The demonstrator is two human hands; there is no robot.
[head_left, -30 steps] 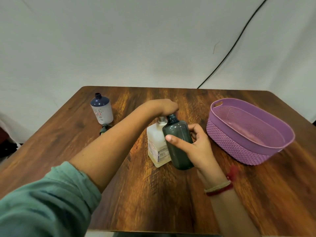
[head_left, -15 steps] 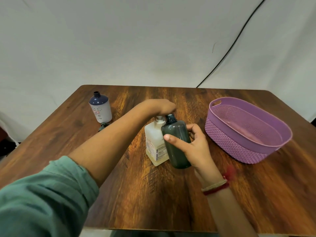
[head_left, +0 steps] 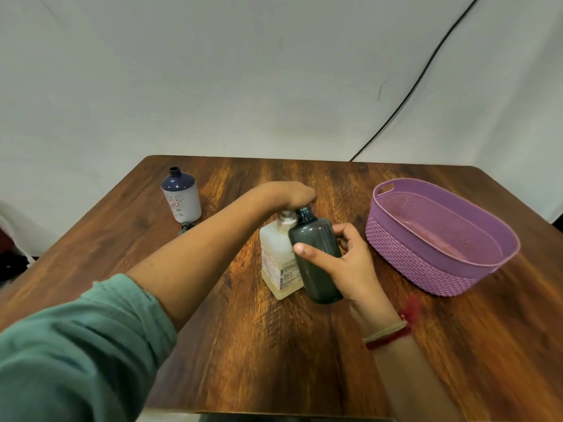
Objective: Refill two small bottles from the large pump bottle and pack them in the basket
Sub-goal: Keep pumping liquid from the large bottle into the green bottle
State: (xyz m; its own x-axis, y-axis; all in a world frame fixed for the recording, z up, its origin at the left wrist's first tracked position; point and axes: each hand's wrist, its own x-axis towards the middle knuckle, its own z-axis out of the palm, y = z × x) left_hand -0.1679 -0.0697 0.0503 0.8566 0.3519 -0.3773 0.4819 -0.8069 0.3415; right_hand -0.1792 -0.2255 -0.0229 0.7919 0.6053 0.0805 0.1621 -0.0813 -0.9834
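A large translucent pump bottle (head_left: 278, 263) with pale liquid stands at the table's middle. My left hand (head_left: 289, 194) lies over its pump head, fingers curled down and hiding the spout. Touching its right side stands a dark grey-green small bottle (head_left: 315, 236), uncapped, its mouth right under my left hand. My right hand (head_left: 350, 266) grips this bottle round its body. A second small bottle (head_left: 182, 199), white with a navy top and no cap, stands at the far left. The purple basket (head_left: 426, 277) sits at the right with nothing visible in it.
A small dark cap (head_left: 185, 227) lies at the base of the white bottle. The wooden table (head_left: 274, 345) ends close in front of me. A black cable (head_left: 411, 89) runs down the white backdrop behind the table.
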